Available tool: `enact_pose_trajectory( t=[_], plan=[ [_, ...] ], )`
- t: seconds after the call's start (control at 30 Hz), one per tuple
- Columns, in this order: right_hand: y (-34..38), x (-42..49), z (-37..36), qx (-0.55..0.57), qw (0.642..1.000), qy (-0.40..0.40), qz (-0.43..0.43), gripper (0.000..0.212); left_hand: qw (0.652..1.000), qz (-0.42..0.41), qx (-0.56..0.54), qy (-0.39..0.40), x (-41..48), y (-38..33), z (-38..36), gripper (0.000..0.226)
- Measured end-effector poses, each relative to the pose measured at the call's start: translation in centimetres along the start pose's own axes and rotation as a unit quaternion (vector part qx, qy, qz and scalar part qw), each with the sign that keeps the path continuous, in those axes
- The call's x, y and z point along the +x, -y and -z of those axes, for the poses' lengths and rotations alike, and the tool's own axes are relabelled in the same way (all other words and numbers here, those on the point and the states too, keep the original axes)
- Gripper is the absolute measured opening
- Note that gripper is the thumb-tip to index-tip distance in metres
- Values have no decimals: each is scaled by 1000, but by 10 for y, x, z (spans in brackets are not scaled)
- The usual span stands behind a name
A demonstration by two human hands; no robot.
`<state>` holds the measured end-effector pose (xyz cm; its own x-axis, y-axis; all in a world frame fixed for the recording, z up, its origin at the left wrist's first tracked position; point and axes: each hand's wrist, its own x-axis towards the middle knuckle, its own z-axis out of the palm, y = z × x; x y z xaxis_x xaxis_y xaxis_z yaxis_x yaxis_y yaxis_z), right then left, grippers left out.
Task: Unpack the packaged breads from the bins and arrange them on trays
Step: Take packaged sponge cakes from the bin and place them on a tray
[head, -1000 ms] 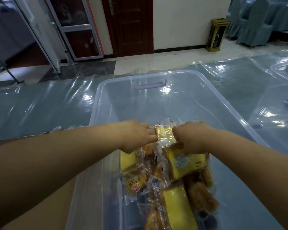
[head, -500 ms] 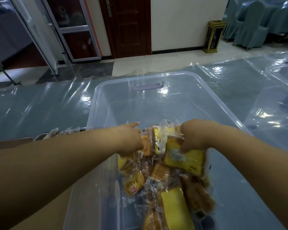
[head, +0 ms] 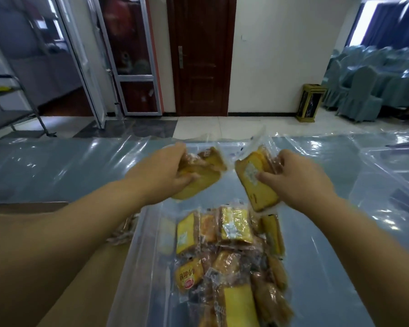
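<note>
Both hands hung over the far end of the one clear bin (head: 134,267). The left hand (head: 161,175) clutched what looked like two wrapped breads (head: 207,172). The right hand (head: 300,182) gripped one yellow wrapped loaf (head: 254,185), perhaps with a second behind it. At the bin's near end lay a pile of packaged breads (head: 232,253), roughly a dozen, too jumbled to count exactly.

Cloth-covered chairs (head: 362,95) mark a banquet hall.
</note>
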<state>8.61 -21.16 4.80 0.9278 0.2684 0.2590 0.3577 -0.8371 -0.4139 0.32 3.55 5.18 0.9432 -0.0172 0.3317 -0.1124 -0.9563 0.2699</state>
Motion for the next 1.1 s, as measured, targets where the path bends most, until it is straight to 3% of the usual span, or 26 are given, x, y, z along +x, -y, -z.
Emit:
enact_pose_trajectory(
  t=[0.17, 0.37, 0.57, 0.73, 1.1],
  plan=[
    [30, -26, 19, 126, 988, -79, 35, 34, 979, 58, -124, -151, -36, 4, 31, 31],
    [100, -70, 18, 220, 969, -91, 66, 31, 940, 122, -215, -234, -101, 40, 69, 43],
    [201, -121, -13, 298, 949, -46, 88, 28, 927, 179, -230, -236, -195, 110, 103, 43],
    [282, -155, -67, 311, 948, 19, 68, 28, 916, 245, -253, -191, -268, 182, 118, 38],
    [366, -176, -209, 176, 966, 186, 46, 30, 878, 383, -267, -104, -335, 303, 80, 30]
  ],
)
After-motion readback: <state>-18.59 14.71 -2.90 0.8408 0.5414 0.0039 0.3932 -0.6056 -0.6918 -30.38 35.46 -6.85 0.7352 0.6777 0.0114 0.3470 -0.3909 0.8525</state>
